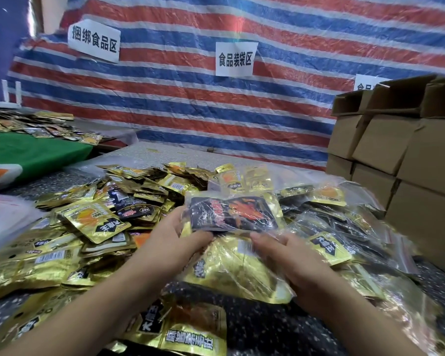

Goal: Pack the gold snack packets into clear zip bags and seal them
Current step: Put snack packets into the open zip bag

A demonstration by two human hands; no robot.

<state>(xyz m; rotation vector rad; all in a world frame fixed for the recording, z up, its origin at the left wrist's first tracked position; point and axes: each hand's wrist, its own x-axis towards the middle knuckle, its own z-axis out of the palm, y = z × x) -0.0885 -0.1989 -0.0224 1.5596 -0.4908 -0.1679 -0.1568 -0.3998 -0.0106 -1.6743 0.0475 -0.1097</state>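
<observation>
Both hands, left hand (180, 235) and right hand (290, 255), pinch a clear zip bag (234, 214) above the gold packets (88, 222); fingers partly hidden beneath. Behind, a sign (235, 59) reads 食品装袋区.

Both bare forearms reach forward from the near desk edge; the left hand (180, 233) and right hand (284, 249) pinch with curled fingers, thumbs on top.

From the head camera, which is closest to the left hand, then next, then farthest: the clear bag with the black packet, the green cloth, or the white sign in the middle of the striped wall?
1. Clear bag with the black packet: held by the left hand.
2. Green cloth: farther back, on the left.
3. White sign: farthest, up on the striped wall.
</observation>
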